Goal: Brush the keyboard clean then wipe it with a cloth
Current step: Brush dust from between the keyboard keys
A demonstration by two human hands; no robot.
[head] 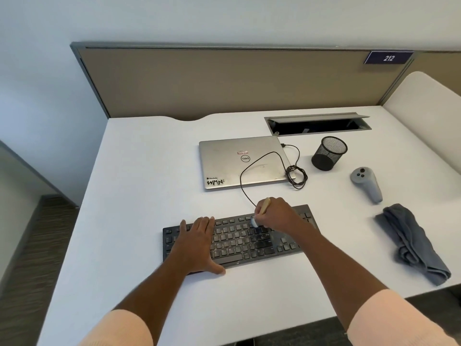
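- Black flat plastic keyboard lies at 6 o'clock of the closed silver laptop.
- Left hand presses flat, fingers straight.
- Right hand pinches a wooden-handled brush, bristles touching keys.
- Crumpled grey cloth at 3 o'clock.

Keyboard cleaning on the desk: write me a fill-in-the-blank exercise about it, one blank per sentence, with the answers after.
1. The right hand grips a small ____ whose bristles touch the keyboard.
2. The left hand rests flat on the keyboard's ____ end.
3. The grey cloth lies crumpled on the desk, to the ____ of the keyboard.
4. A black cable loops across the lid of the closed ____.
Missing words: brush; left; right; laptop.
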